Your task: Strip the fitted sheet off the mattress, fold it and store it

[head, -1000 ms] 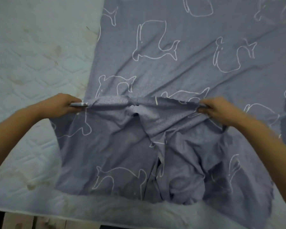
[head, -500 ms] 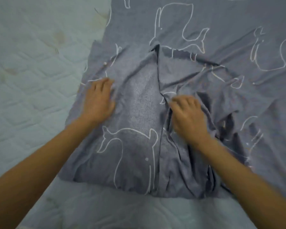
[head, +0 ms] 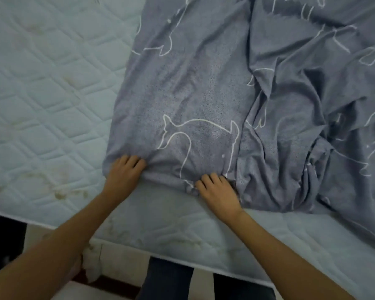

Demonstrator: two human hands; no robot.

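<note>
The fitted sheet [head: 204, 87] is running out past the top and right edges. Both hands' fingers [head: 134, 163] are curling into its near hem, their tips hiding among blurred folds.

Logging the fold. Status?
Both hands, left and right, gripping near edge of sheet. Sheet off, lying on bare mattress. Right side bunched.

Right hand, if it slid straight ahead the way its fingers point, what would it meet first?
The right hand already rests on the near edge of the sheet, fingers aimed away up the bed. Going straight on, it would likely push into the sheet itself, toward the white animal outline. Nothing else shows in that line.
</note>
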